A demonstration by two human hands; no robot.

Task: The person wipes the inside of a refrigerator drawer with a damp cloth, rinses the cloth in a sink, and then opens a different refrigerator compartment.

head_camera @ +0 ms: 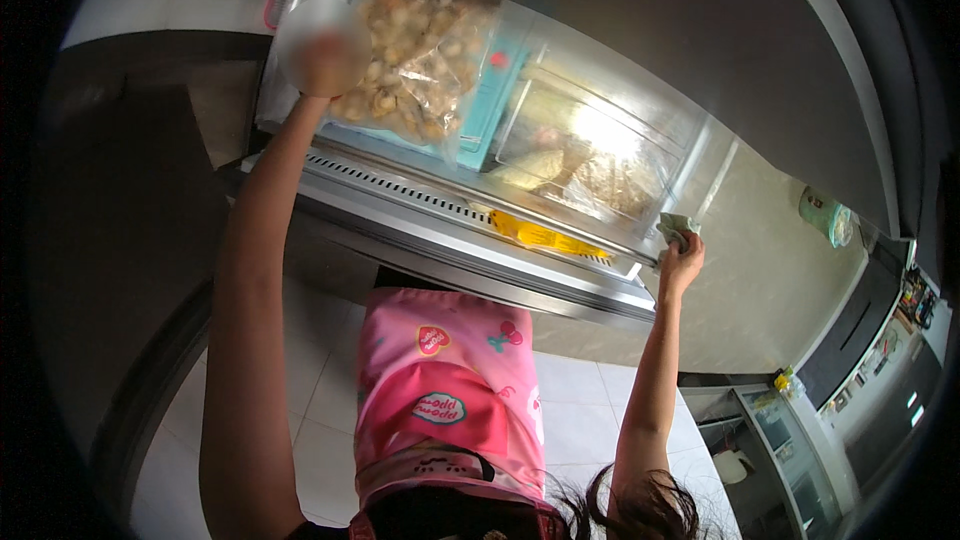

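Before me is a pulled-out freezer drawer (pixel 420 191) of a refrigerator. My right hand (pixel 682 259) grips a pale green cloth (pixel 679 226) at the drawer's right front corner. At the upper left, my left hand (pixel 322 64) is blurred, beside a large clear plastic bag of round, pale brown food pieces (pixel 420 52); its fingers cannot be made out. Under that bag lies a light blue tray or box (pixel 484 120). A clear plastic bin (pixel 592 135) on the right has bagged food inside. A yellow packet (pixel 547 235) lies along the drawer's front ledge.
The dark refrigerator door (pixel 750 52) arches across the top right. Another dark door panel (pixel 127 225) stands at the left. A glass-fronted cabinet (pixel 787 450) is at the lower right, and a green container (pixel 823 216) is at the far right. White floor tiles (pixel 322 420) show below.
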